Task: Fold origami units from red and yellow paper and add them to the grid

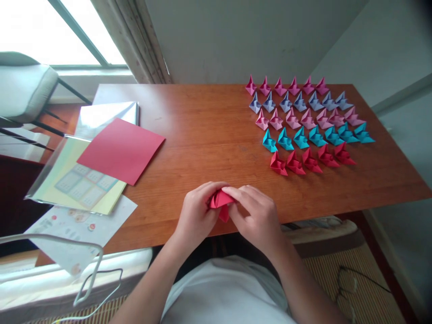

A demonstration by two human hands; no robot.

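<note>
Between both hands, over the front edge of the table, is a partly folded piece of red origami paper (222,199). My left hand (199,209) is closed around its left side, fingers curled over the top. My right hand (255,209) pinches the right side between thumb and fingers. A pointed red flap hangs below the fingers. Much of the fold is hidden by the hands. Beyond my right hand stands a row of red folded paper boats (311,161), the nearest of several rows.
Turquoise (301,138), light pink (308,119), lilac (299,102) and magenta boats (280,87) fill the right of the wooden table (202,130). A stack of red paper (121,148) lies at left on a plastic sleeve (72,166) and a printed sheet (111,218).
</note>
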